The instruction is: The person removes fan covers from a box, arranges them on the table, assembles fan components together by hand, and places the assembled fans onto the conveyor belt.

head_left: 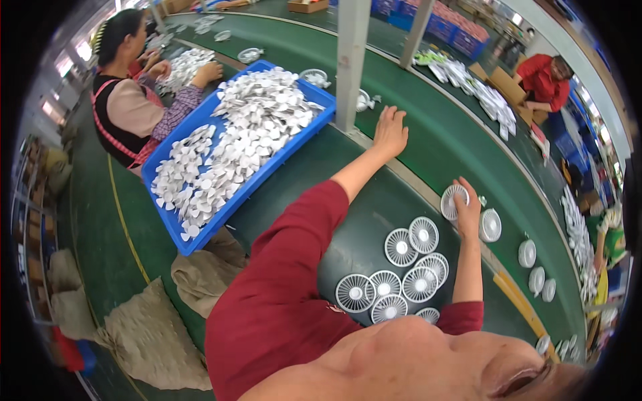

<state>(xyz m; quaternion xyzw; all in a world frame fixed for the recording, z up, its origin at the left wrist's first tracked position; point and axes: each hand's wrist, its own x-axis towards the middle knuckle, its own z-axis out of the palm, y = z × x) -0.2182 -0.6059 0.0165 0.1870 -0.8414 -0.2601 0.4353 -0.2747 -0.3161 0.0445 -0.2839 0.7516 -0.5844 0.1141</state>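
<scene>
Along the near edge of the green belt, a white round grille sits in the right hand, to the left of its palm. That grip is partly curled and closed on the grille's rim, opened no wider than the thing needs; some of the fingers are hidden behind it. The grille's ribbed face is turned up toward the camera with a slight tilt; being a disc, it has no clear long axis.

Farther forward and to the left, the left hand reaches over the belt, its grip loosely open with the fingers extended and a little bent. Nothing shows in it; whether it touches the belt, I cannot tell. Near its fingertips, beside the post, is a white part.

Just right of the right hand, a white unit rests on the belt, with others farther down. Nearer the body, loose grilles lie face up on the table, some overlapping. To the left stands a blue tray heaped with small white pieces, and beyond it sits a co-worker.
</scene>
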